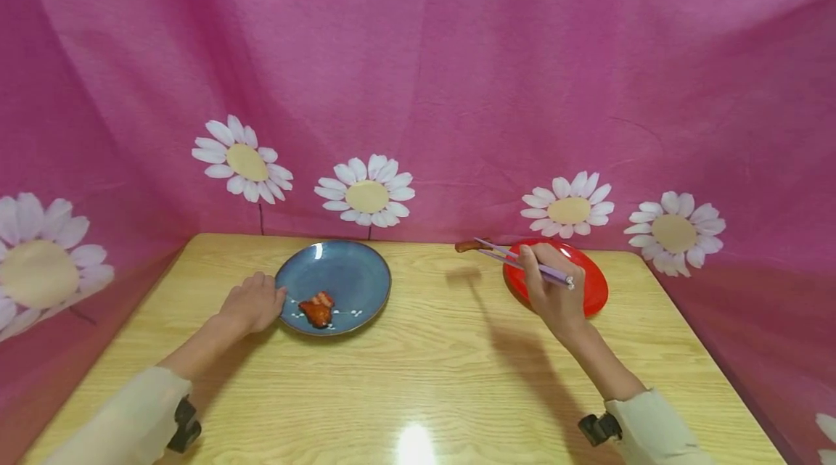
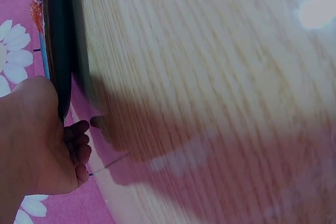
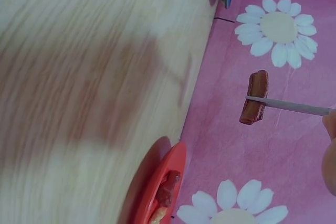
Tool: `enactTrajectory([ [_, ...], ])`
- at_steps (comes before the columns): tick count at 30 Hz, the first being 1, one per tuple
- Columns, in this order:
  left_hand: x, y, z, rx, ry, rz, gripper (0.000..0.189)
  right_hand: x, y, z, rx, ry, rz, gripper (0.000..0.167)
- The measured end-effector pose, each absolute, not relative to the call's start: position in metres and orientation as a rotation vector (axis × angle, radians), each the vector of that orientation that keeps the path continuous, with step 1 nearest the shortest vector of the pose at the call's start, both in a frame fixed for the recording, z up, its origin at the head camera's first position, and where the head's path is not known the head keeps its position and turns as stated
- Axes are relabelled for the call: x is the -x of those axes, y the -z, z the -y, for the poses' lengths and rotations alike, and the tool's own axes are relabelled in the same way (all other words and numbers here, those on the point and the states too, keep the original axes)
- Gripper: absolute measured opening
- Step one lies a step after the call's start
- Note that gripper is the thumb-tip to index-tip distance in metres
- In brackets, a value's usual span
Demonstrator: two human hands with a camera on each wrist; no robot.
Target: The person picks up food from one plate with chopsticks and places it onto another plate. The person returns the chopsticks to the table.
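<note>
My left hand point(image 1: 252, 303) is at the left rim of a blue plate point(image 1: 353, 269), thumb over the edge. In the left wrist view its fingers point(image 2: 80, 148) curl beside the plate's underside. A glossy reddish-brown piece of meat point(image 1: 317, 310) lies near the plate's front. My right hand point(image 1: 555, 291) grips a pair of purple chopsticks point(image 1: 522, 260) above the red plate. Between their tips, up off the table, is a brown strip of meat point(image 3: 254, 98). More food pieces point(image 3: 167, 190) lie on the red plate point(image 1: 591, 284), mostly behind the hand in the head view.
Both plates stand toward the back of a light wooden table point(image 1: 405, 371). A pink cloth point(image 1: 418, 88) with white daisies hangs behind and along both sides. Dark devices point(image 1: 185, 425) are strapped at both wrists.
</note>
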State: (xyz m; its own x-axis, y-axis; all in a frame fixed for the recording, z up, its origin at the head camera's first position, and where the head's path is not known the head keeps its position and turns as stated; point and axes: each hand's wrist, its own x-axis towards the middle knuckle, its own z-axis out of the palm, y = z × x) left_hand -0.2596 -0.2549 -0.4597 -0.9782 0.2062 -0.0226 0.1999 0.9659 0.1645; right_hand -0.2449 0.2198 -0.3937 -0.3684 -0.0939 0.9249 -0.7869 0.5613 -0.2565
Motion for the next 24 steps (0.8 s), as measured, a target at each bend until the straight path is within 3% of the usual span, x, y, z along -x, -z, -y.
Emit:
enactTrajectory([
  [24,0.259,0.459,0.256,-0.329,-0.275,-3.081,0.042,0.239,0.418,-0.260,-0.593,-0.786,1.858,0.022],
])
